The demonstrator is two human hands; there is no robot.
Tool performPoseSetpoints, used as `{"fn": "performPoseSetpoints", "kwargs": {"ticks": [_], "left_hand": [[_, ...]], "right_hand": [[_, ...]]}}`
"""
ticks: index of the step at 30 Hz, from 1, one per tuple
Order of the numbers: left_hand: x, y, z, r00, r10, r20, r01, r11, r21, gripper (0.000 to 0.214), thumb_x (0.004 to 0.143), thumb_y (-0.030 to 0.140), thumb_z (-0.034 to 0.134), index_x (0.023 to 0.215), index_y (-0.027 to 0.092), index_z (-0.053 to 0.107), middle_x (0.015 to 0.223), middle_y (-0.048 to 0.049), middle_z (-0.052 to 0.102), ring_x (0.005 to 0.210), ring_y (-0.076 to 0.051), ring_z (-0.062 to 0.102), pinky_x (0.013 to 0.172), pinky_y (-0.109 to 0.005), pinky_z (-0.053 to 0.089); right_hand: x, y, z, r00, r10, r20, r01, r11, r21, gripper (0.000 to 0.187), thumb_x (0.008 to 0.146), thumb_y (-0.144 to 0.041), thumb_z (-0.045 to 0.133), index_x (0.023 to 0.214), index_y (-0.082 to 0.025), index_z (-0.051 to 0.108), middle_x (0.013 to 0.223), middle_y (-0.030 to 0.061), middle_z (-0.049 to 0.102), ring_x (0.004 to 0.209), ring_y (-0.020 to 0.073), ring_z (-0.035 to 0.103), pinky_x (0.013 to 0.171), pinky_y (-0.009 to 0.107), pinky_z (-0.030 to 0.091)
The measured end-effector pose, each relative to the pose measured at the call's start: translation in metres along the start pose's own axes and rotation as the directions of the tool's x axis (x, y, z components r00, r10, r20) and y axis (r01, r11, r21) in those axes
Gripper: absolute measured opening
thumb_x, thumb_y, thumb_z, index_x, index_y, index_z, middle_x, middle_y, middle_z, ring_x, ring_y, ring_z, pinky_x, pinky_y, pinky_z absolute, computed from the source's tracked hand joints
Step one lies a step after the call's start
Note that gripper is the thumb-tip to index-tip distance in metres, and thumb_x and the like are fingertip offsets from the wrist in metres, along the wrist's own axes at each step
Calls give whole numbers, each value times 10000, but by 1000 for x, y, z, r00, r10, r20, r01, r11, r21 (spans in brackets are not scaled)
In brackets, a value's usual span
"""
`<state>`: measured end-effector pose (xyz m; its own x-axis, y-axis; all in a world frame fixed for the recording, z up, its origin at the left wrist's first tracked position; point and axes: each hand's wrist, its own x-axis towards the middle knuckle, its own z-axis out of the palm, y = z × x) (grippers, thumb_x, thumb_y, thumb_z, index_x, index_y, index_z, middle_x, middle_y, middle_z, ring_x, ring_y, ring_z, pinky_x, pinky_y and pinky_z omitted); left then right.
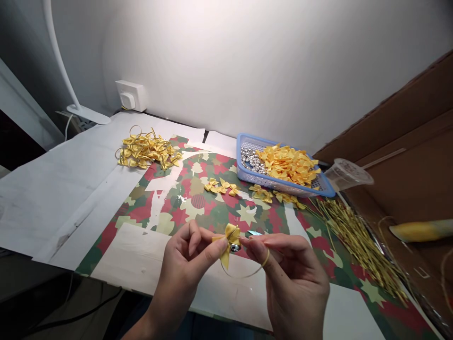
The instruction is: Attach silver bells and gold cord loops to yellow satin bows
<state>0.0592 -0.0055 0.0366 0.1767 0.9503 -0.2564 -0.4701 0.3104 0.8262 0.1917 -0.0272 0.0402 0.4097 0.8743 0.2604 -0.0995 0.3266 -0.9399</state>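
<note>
Yellow bow [231, 231], one, pinched in left fingers [208, 256]; right fingers [285, 242] closed, seemingly on one gold cord [244, 277].

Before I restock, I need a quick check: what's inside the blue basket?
In the blue basket, small silvery pieces lie at the left, with a heap of yellow ribbon pieces beside them. Whatever lies under that heap is covered.

A shiny yellow bow [232, 233] is held up in the left hand [191, 257], with one pointy tail hanging down. A little round silver bell [235, 247] is right by it. A thin gold string [244, 276] curves below, over to the right hand [292, 269].
</note>
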Motion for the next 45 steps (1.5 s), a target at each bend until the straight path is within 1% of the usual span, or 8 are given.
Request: {"fn": "performPoseSetpoints", "kwargs": {"ticks": [5, 10, 16, 19, 26, 34, 38, 45], "left_hand": [[1, -2, 1, 1000, 27, -5, -27, 1000, 5, 457, 737, 210, 727, 575, 190, 301, 616, 66, 605, 644, -80, 572, 652, -172, 461], [2, -3, 0, 999, 46, -6, -46, 999, 19, 453, 738, 210, 723, 573, 190, 302, 626, 60, 613, 653, -82, 584, 659, -170, 466], [2, -3, 0, 999, 53, 1, -53, 998, 20, 444, 741, 197, 720, 572, 188, 309, 620, 64, 606, 649, -79, 587, 652, -166, 463], [1, -3, 0, 998, 56, 4, -56, 998, 16, 443, 741, 198, 722, 573, 187, 312, 622, 63, 606, 649, -77, 587, 650, -163, 461], [1, -3, -2, 999, 54, 1, -54, 998, 22, 442, 742, 192, 721, 580, 187, 310, 618, 65, 591, 651, -76, 580, 654, -163, 458], [0, -3, -2, 999, 51, -15, -51, 998, 28, 448, 733, 200, 725, 574, 189, 307, 607, 64, 581, 634, -75, 559, 636, -165, 448], [1, -3, -2, 999, 49, -11, -49, 998, 37, 445, 732, 205, 725, 576, 191, 308, 608, 58, 583, 642, -85, 569, 633, -174, 452], [2, -3, -1, 999, 42, -3, -41, 998, 53, 448, 731, 220, 725, 573, 193, 306, 609, 51, 569, 661, -98, 582, 655, -187, 459]], "right_hand": [[0, 1, 2, 999, -18, -33, 17, 1000, -18, 130, 721, -99, 735, 726, -202, 655, 686, -11, 744, 648, 172, 735, 616, 224, 623], [0, 0, 3, 999, -26, -39, 25, 999, -31, 145, 708, -85, 738, 714, -205, 657, 686, -17, 746, 639, 154, 733, 623, 194, 615], [-1, 0, 1, 999, -36, -20, 35, 998, -45, 139, 713, -87, 734, 723, -205, 663, 691, -15, 744, 650, 156, 733, 635, 197, 613], [-2, 1, -1, 999, -33, -15, 32, 996, -77, 131, 718, -95, 734, 723, -201, 658, 693, -9, 741, 650, 158, 731, 634, 211, 616], [-1, -1, 0, 998, -59, -3, 57, 986, -157, 143, 693, -94, 747, 707, -204, 656, 668, -17, 729, 621, 135, 712, 605, 190, 607], [-1, -2, -1, 996, -93, -19, 87, 977, -196, 141, 677, -91, 750, 688, -199, 661, 644, -14, 714, 604, 139, 704, 583, 189, 606], [0, -2, -2, 997, -79, -15, 74, 976, -205, 136, 683, -97, 749, 696, -202, 663, 649, -14, 712, 618, 143, 706, 591, 197, 607], [-3, 0, -3, 996, -71, -49, 58, 973, -224, 130, 675, -118, 762, 688, -196, 659, 649, -15, 703, 617, 134, 698, 598, 189, 605]]}}
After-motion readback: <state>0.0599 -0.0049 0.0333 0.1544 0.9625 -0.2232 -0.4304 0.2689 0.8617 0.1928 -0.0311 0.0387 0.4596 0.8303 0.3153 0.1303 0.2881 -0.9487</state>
